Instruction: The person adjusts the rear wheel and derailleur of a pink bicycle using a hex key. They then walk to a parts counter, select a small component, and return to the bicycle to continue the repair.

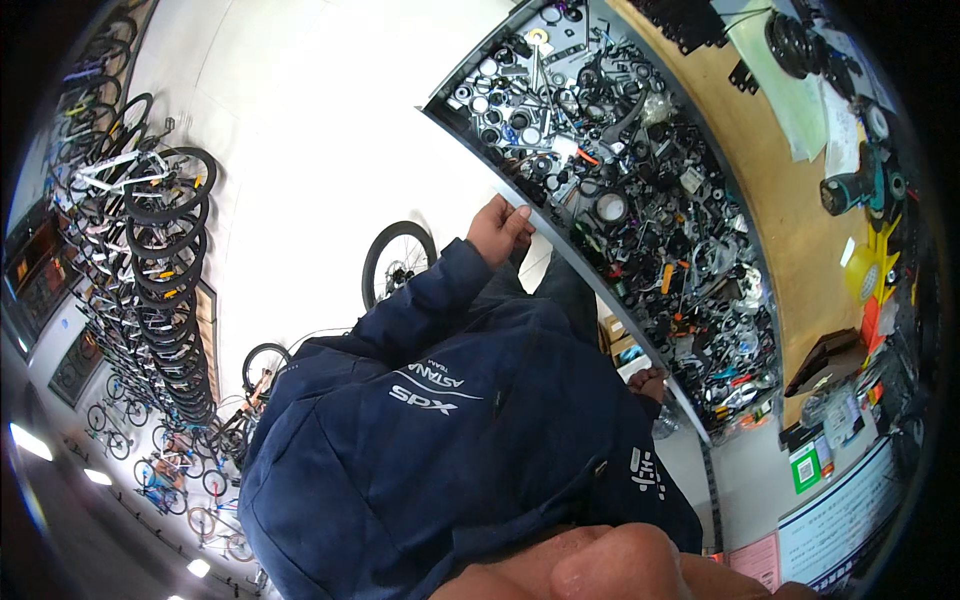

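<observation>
A long grey drawer (pixel 567 246) stands pulled out in front of me, packed with loose bicycle parts (pixel 650 230). Rings, bolts, clamps and small black and silver pieces lie jumbled in it. Toward its left end, my left hand (pixel 497 232) grips the front edge, thumb on top and fingers curled over. Farther right along that edge is my right hand (pixel 648 382), its fingers bent at the rim and partly hidden by the sleeve. A white tape roll (pixel 610 207) and an orange piece (pixel 667 278) show among the parts.
Above the drawer runs a wooden workbench (pixel 745 120) with a teal-and-black power drill (pixel 852 190), a yellow tool (pixel 870 265) and a brown open case (pixel 825 362). Bicycles (pixel 165 250) stand in a long row at left. A bicycle wheel (pixel 398 262) is near my left arm.
</observation>
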Available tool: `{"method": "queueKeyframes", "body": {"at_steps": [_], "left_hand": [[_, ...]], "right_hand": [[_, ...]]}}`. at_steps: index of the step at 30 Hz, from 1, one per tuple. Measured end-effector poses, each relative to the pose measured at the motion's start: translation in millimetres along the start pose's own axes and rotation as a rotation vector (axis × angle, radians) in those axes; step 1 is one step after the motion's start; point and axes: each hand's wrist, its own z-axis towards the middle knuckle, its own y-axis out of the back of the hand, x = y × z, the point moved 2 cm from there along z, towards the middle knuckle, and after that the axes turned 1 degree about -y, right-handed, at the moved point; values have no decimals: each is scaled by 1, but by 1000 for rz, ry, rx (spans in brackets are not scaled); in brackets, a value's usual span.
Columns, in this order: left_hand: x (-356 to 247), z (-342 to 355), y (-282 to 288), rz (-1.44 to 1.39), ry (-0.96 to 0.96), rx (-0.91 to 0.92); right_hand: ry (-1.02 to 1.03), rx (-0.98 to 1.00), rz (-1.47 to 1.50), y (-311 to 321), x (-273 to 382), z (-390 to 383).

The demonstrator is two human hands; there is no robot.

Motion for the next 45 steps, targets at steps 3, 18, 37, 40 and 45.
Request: {"method": "queueKeyframes", "body": {"at_steps": [3, 18, 37, 40, 45], "left_hand": [[-4, 1, -1, -21, -4, -2], [-33, 43, -33, -164, -165, 39], [-212, 2, 480, -274, -318, -434], [-259, -17, 610, -253, -370, -591], [-324, -2, 782, -284, -473, -805]], "right_hand": [[35, -27, -120, 9, 1, 6], [177, 66, -80, -54, 33, -13], [604, 980, -1325, -658, -276, -216], [683, 958, -1450, -764, -345, -282], [903, 917, -1489, -946, -439, -360]]}}
